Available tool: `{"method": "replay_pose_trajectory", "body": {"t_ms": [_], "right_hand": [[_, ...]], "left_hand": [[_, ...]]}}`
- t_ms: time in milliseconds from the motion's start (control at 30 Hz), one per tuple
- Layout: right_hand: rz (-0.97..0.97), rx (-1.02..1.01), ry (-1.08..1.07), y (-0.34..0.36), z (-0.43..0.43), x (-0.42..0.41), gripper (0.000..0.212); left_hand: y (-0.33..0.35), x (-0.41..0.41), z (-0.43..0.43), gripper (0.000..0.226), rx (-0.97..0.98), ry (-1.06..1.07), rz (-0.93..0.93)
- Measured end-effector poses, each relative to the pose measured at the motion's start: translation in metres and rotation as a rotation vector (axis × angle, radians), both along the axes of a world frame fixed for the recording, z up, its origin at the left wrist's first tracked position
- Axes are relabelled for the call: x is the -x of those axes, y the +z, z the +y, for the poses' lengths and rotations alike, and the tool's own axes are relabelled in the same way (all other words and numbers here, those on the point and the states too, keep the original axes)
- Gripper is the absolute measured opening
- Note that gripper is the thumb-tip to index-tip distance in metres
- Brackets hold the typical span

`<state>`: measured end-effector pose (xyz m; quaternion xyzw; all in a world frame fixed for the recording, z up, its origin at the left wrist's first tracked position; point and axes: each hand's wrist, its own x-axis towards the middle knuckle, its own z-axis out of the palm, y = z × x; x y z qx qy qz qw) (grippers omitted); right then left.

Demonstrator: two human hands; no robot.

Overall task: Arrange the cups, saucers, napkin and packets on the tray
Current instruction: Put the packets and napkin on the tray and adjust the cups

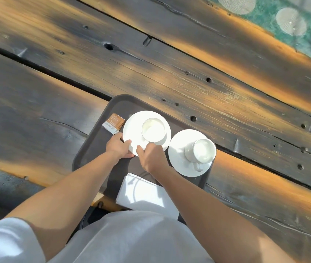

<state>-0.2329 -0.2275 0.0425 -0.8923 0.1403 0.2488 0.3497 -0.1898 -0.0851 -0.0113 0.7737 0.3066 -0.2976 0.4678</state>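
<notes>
Left grip [119, 146] and right grip [150, 156] both pinch the near rim of the left saucer [131, 128], thumbs on top, at its 7 and 6 o'clock. Left cup [153, 130] rides on it, off-centre toward 3. Glazed china, so likely stiff, slick and chippable: keep it level and hold by the rim.

Counts:
- two cups, two saucers
- one folded napkin [141, 192] at tray [92, 147] 6 o'clock
- packets [113, 123] at 11, number unclear

Right saucer [179, 154] with right cup [203, 150] sits at 3. Tray is on the plank tabletop [169, 73].
</notes>
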Motion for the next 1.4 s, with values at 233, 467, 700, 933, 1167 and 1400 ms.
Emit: {"method": "replay_pose_trajectory", "body": {"t_ms": [233,467,700,933,1167,1400], "right_hand": [[0.016,0.031,0.106,-0.013,0.011,-0.011,0.036],[-0.025,0.095,0.13,-0.005,0.01,-0.015,0.028],[0.132,0.079,0.164,-0.004,-0.015,0.005,0.042],[0.325,0.089,-0.087,-0.009,-0.096,0.067,0.035],[0.162,0.233,-0.252,0.003,-0.152,0.088,0.031],[0.087,0.019,-0.465,0.007,-0.141,0.072,0.039]], "left_hand": [[-0.002,0.0,0.001,0.017,0.008,-0.024,-0.009],[0.0,0.001,0.003,0.008,0.0,-0.033,-0.023],[0.01,0.004,0.007,0.036,-0.274,-0.275,0.056],[0.011,0.049,-0.039,0.019,0.035,-0.178,0.327],[0.004,0.071,-0.123,0.014,0.251,-0.052,0.159],[-0.004,0.069,-0.148,0.022,0.275,0.01,0.086]]}}
